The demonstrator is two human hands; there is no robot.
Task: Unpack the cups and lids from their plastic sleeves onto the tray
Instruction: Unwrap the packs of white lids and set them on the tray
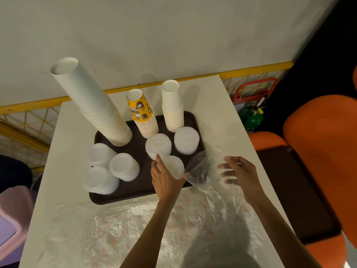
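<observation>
A dark brown tray (139,192) sits on the white table and holds three stacks of paper cups: a tall white stack (90,105), a yellow printed stack (142,115) and a shorter white stack (172,107). Several stacks of translucent lids stand in front of them, such as one (186,140) at the right. My left hand (166,180) grips a lid stack (174,167) at the tray's front right. My right hand (240,175) holds a clear plastic sleeve (204,171) just right of that stack, with the sleeve's mouth toward it.
Crumpled empty plastic sleeves (135,229) with red print cover the table's near side. Orange chairs (320,151) stand to the right, a pink bin (13,213) at the left. A wall with a yellow rail (135,88) is behind the table.
</observation>
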